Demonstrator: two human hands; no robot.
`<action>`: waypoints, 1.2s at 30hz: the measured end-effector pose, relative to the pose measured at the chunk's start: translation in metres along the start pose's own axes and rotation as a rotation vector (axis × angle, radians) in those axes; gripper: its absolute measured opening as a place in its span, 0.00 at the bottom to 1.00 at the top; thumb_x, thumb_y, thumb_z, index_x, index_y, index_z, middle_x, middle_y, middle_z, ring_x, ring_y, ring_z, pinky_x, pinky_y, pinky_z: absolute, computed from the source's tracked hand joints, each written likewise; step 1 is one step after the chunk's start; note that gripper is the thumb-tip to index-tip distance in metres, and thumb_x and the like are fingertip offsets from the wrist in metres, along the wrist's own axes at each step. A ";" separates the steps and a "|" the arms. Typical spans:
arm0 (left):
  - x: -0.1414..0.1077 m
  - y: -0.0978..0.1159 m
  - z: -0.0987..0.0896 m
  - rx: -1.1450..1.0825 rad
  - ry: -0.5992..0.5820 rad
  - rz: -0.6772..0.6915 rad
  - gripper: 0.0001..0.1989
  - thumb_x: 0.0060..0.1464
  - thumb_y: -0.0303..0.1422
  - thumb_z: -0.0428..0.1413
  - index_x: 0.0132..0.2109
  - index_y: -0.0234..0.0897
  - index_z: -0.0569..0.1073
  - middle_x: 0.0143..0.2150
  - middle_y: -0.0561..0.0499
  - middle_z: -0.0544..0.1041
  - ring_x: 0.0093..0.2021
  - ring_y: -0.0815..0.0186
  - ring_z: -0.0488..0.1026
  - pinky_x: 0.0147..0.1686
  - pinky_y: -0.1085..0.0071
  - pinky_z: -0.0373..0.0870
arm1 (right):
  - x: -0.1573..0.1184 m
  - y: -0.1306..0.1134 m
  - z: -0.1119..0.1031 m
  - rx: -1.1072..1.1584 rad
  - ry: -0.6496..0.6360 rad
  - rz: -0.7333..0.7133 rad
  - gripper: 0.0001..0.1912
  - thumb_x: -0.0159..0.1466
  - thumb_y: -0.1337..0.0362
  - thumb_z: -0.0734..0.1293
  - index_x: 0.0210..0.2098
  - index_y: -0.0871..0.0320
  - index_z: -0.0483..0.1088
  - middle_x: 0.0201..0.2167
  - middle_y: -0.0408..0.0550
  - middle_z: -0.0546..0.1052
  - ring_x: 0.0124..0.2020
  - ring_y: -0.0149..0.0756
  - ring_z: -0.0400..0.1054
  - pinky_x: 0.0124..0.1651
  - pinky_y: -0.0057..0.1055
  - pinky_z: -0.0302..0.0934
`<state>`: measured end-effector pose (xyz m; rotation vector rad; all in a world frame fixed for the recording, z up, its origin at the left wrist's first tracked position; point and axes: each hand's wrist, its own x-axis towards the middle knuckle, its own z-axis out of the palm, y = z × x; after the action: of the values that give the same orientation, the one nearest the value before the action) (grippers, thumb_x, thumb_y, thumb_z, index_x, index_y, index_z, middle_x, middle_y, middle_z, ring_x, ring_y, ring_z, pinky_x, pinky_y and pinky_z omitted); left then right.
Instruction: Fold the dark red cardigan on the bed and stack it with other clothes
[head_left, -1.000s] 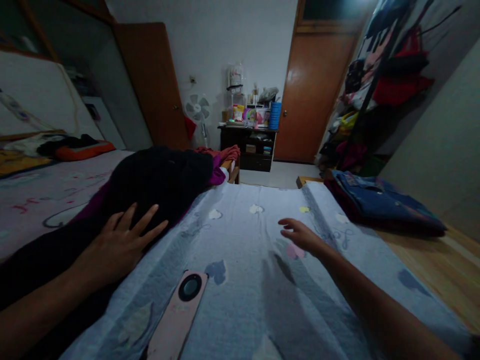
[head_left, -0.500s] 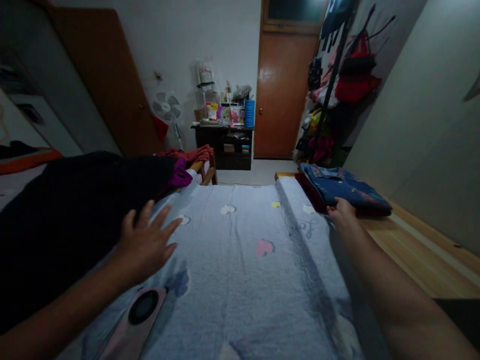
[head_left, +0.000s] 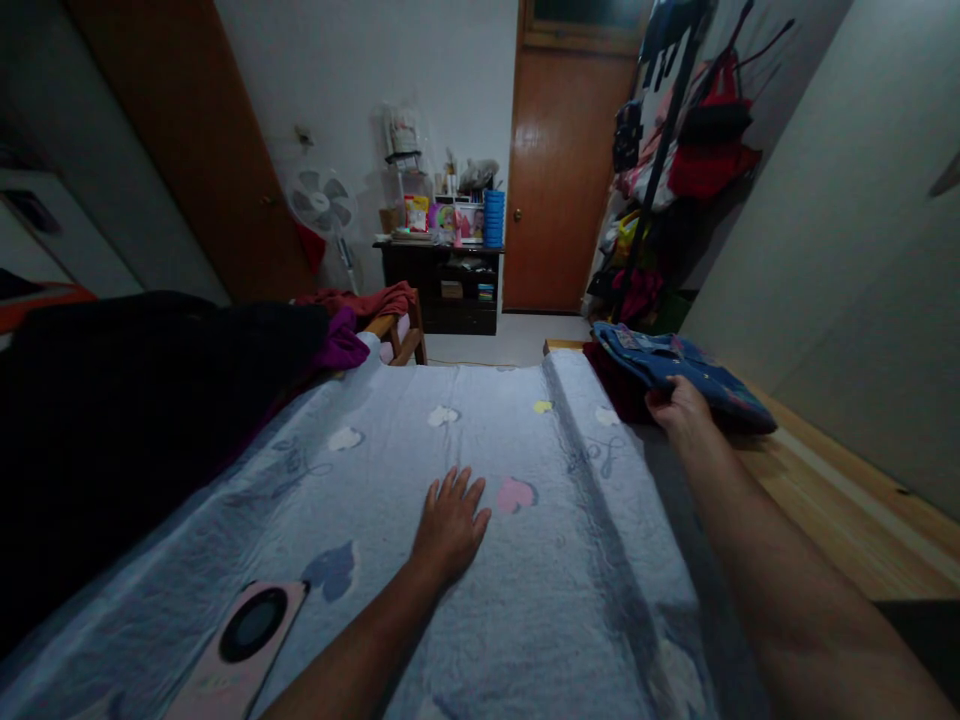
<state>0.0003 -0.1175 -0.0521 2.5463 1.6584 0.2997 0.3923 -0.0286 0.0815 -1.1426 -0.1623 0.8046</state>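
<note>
My left hand (head_left: 450, 528) lies on the light blue bed sheet (head_left: 525, 580), fingers stretched out, just left of a pink heart print. It holds nothing. Over at the right edge of the bed, my right hand (head_left: 681, 408) grips the near edge of a folded denim garment (head_left: 686, 365), whose front edge is lifted a little. Beneath it lies a dark red folded cloth (head_left: 616, 385). The fingertips of my right hand are partly hidden under the denim. A pink phone (head_left: 232, 650) with a round dark camera ring rests on the sheet, left of my left forearm.
A large black cloth (head_left: 150, 420) covers the bed's left side, with a purple cloth (head_left: 343, 340) at its end. Beyond the bed stand a white fan (head_left: 322, 205), a dark cabinet (head_left: 439, 290) and a wooden door (head_left: 555, 180). Bags (head_left: 712, 150) hang at right.
My left hand has moved right and come down onto the middle of the sheet. My right hand has raised the denim's near edge slightly. The view has shifted a little.
</note>
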 end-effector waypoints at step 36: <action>0.016 -0.012 -0.099 -2.128 -0.240 -0.532 0.27 0.51 0.49 0.55 0.51 0.32 0.73 0.36 0.44 0.81 0.42 0.52 0.79 0.46 0.53 0.74 | -0.304 0.159 -0.043 -0.148 -0.806 0.290 0.28 0.51 0.55 0.75 0.50 0.55 0.71 0.49 0.49 0.77 0.49 0.46 0.72 0.50 0.41 0.68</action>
<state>-0.0248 -0.1015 0.0443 0.4923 0.7161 0.8992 0.1187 -0.2283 0.0102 -0.9311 -0.7458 1.5061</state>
